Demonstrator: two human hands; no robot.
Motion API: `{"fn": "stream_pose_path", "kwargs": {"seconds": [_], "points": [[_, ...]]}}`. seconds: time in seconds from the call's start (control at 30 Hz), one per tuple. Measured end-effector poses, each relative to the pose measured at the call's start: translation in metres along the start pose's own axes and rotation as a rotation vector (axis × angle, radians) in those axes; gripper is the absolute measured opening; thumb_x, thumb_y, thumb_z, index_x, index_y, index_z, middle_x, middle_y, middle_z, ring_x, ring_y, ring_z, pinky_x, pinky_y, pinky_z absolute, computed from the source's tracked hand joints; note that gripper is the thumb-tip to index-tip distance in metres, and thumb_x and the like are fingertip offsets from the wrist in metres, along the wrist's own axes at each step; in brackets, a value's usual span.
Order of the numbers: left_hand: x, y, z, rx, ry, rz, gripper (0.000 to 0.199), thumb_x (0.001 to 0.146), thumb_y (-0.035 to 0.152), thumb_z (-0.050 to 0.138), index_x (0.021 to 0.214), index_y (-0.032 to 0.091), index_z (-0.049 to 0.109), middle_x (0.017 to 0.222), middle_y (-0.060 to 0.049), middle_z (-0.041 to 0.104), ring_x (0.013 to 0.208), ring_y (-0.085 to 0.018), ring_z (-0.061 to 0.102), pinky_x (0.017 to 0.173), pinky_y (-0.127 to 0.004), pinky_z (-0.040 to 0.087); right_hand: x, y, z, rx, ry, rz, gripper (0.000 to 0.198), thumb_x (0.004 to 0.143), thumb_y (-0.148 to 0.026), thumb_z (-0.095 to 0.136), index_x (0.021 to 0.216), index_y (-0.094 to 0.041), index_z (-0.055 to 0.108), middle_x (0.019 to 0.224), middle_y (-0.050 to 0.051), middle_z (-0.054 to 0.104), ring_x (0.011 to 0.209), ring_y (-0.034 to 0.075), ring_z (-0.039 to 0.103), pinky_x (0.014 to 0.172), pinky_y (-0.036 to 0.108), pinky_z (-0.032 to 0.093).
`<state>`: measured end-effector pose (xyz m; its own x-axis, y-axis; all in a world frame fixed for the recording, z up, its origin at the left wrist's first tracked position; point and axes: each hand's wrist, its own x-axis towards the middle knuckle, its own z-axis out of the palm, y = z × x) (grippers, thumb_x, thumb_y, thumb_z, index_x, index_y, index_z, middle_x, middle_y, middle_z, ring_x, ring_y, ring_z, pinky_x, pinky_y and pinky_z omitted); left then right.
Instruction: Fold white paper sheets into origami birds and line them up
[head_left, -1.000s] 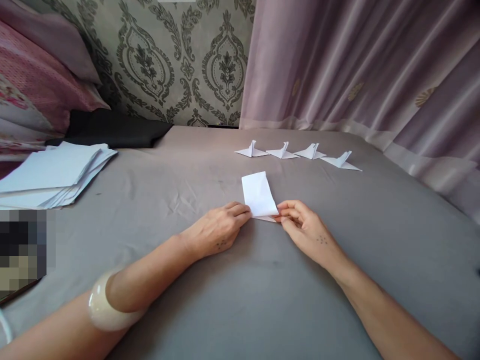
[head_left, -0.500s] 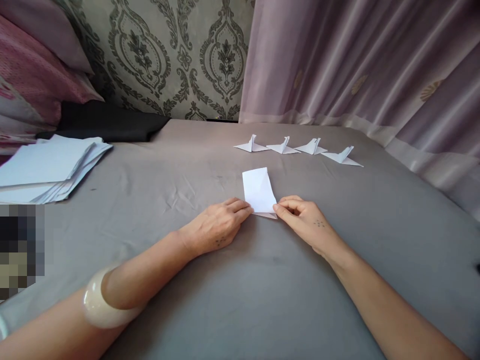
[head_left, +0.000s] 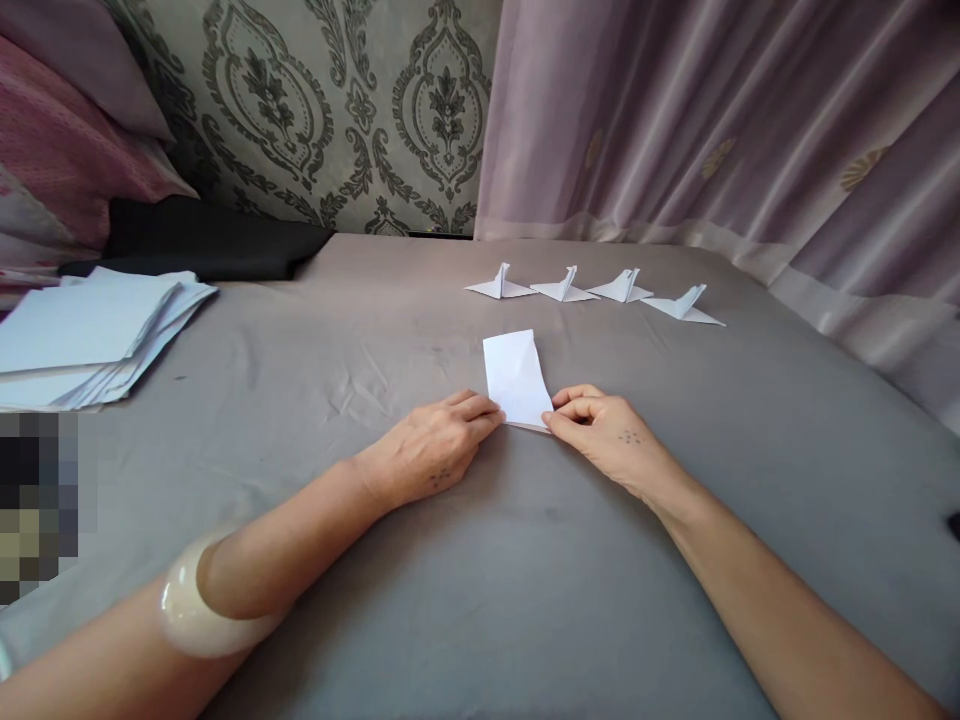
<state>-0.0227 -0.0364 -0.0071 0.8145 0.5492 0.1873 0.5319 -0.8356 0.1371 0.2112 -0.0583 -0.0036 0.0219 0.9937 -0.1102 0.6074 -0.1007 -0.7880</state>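
A small folded white sheet of paper (head_left: 514, 378) lies on the grey cloth surface in front of me, its layers meeting along the near edge. My left hand (head_left: 442, 440) pinches its near left corner, fingers pressed together. At the near right corner, my right hand (head_left: 600, 430) grips the paper between thumb and fingertips. Beyond it stand several white folded paper birds (head_left: 559, 288) in a row, their wings spread on the cloth. A pale bangle (head_left: 210, 610) circles my left forearm.
A stack of white paper sheets (head_left: 90, 325) sits at the left. Behind it lies a black cloth (head_left: 210, 240). Patterned wallpaper (head_left: 360, 110) and a pinkish curtain (head_left: 660, 120) border the far side of the grey cloth (head_left: 480, 600).
The right hand has brought the near right corner of the upper layer closer to the layer below, narrowing the gap there. The left hand keeps its hold; the view has shifted slightly.
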Motion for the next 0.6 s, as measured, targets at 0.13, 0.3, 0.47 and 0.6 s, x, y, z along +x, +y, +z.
{"fn": "stream_pose_path", "kwargs": {"seconds": [0.13,0.3,0.47,0.6], "points": [[0.0006,-0.0013,0.0021,0.034,-0.03,0.004,0.043,0.092,0.009,0.035,0.132,0.015,0.05,0.118,-0.01,0.061,0.105,-0.021,0.057,0.084,-0.032,0.053,0.0002,0.0004,0.001,-0.031,0.012,0.0,0.029,0.074,-0.043,0.064,0.057,-0.019,0.069,0.112,0.007,0.06,0.06,0.011,0.057,0.059,0.03,0.046],[0.0017,-0.0013,0.0027,0.057,-0.053,0.031,0.048,0.091,0.008,0.035,0.137,0.016,0.048,0.115,-0.009,0.06,0.101,-0.022,0.054,0.084,-0.032,0.051,0.0006,0.0034,0.0023,-0.057,0.03,-0.009,0.028,0.074,-0.042,0.064,0.057,-0.019,0.066,0.114,0.006,0.058,0.059,0.009,0.055,0.06,0.031,0.046],[0.0023,-0.0018,0.0028,0.054,-0.067,0.04,0.051,0.09,0.006,0.035,0.137,0.02,0.048,0.116,-0.01,0.057,0.099,-0.02,0.053,0.086,-0.031,0.049,-0.0013,0.0024,0.0032,-0.083,0.039,-0.057,0.03,0.075,-0.041,0.062,0.056,-0.019,0.063,0.11,0.006,0.06,0.057,0.009,0.053,0.057,0.031,0.047],[0.0051,-0.0029,0.0033,0.066,-0.087,0.048,0.055,0.088,0.006,0.039,0.139,0.025,0.047,0.116,-0.009,0.054,0.097,-0.02,0.05,0.085,-0.031,0.048,-0.0043,0.0002,0.0044,-0.121,0.048,-0.086,0.03,0.078,-0.041,0.06,0.058,-0.019,0.062,0.107,0.005,0.06,0.055,0.009,0.053,0.054,0.03,0.046]]}}
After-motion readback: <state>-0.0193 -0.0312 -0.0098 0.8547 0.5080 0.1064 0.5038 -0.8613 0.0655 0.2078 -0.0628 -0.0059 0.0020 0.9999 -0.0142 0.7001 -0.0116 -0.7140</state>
